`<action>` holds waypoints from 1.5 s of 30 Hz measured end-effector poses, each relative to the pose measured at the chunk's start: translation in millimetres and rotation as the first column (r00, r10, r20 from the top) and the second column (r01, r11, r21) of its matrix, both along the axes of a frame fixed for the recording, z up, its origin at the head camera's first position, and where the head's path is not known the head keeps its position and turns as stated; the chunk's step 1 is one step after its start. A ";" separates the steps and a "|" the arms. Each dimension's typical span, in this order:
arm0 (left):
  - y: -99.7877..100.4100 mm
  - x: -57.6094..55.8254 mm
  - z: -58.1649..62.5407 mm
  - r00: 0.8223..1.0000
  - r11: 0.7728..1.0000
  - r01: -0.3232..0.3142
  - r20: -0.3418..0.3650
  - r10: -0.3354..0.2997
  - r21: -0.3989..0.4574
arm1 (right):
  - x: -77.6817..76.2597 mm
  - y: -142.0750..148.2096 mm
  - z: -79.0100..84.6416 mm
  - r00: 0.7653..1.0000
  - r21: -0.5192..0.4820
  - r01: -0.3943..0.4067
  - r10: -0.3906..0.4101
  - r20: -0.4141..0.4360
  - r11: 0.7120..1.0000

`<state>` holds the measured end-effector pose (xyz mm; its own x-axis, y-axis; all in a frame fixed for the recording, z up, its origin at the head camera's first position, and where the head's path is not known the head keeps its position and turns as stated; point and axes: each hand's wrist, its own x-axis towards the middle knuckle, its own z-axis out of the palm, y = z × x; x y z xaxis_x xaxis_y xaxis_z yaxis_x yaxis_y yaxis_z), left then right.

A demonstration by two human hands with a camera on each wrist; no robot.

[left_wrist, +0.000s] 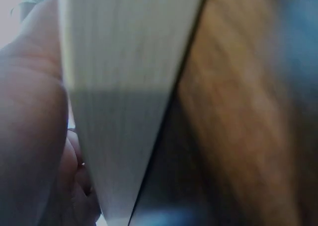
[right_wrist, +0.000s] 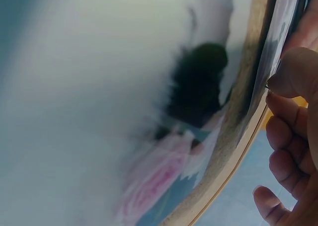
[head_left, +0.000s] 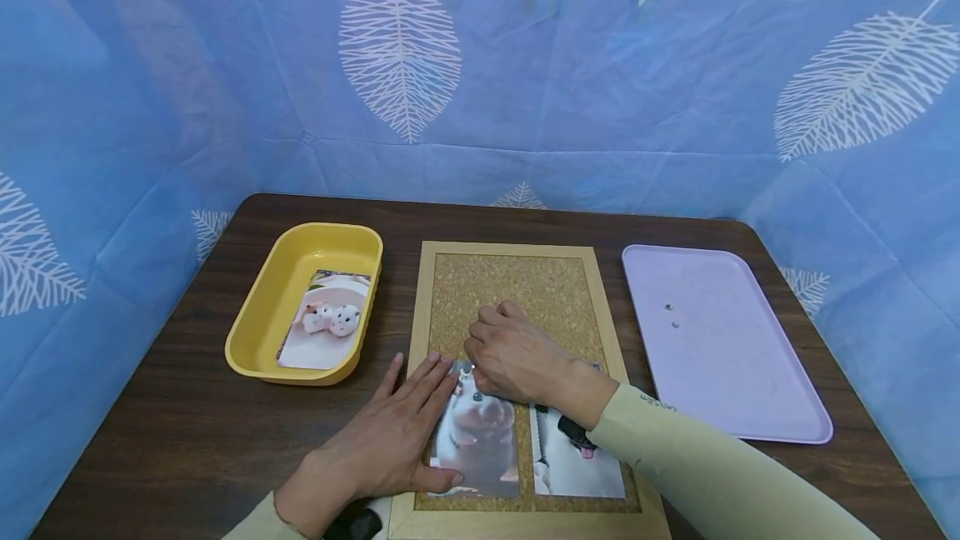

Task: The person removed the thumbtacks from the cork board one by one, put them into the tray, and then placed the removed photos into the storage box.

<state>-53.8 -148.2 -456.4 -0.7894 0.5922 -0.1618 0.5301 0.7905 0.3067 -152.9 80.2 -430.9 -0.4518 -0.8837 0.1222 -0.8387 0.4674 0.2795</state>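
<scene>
Photos (head_left: 480,452) — two — lie on one corkboard (head_left: 517,277); the left hand (head_left: 393,436), fingers straight, flattens one, while the right hand (head_left: 525,357), wrist bent over its top edge, pinches one pin (right_wrist: 267,87). Beyond: two studs (head_left: 676,324) on one lilac tray (head_left: 735,340), one photo in one yellow tub (head_left: 258,307).

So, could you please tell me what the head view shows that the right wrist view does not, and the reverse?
Only the head view: the lilac tray with two tiny pieces on it, and the animal photo lying in the yellow tub.

Only the right wrist view: a pink, petal-like print with blue beside it. A thin, pin-like thing, pinched by the right hand, also shows; I cannot make it out from the head.

Both: the right hand, the cork board, its wooden frame and the board's right photo.
</scene>
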 end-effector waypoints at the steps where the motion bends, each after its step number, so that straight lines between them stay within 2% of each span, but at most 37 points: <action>1: 0.5 0.7 -0.2 1.000 1.000 0.004 -0.018 -0.004 -0.007 | 0.0 0.0 -0.2 1.000 0.000 -0.001 0.001 0.001 1.000; 5: 1.9 3.3 -1.2 0.997 1.000 0.018 -0.073 -0.020 -0.023 | -0.3 0.1 -1.1 1.000 0.000 -0.008 0.008 -0.008 1.000; 9: 2.7 4.3 -1.8 0.995 0.999 0.023 -0.092 -0.026 -0.029 | -0.4 0.3 -1.4 1.000 -0.007 -0.013 0.013 -0.013 1.000; 27: 3.6 4.7 -0.6 0.992 0.999 0.021 -0.125 -0.026 -0.046 | -1.1 1.4 -0.3 1.000 -0.016 -0.028 0.028 -0.014 0.999; 45: 3.3 4.6 0.2 0.993 0.999 0.017 -0.112 -0.021 -0.032 | -2.2 1.8 0.3 0.999 -0.021 -0.029 0.030 0.014 0.999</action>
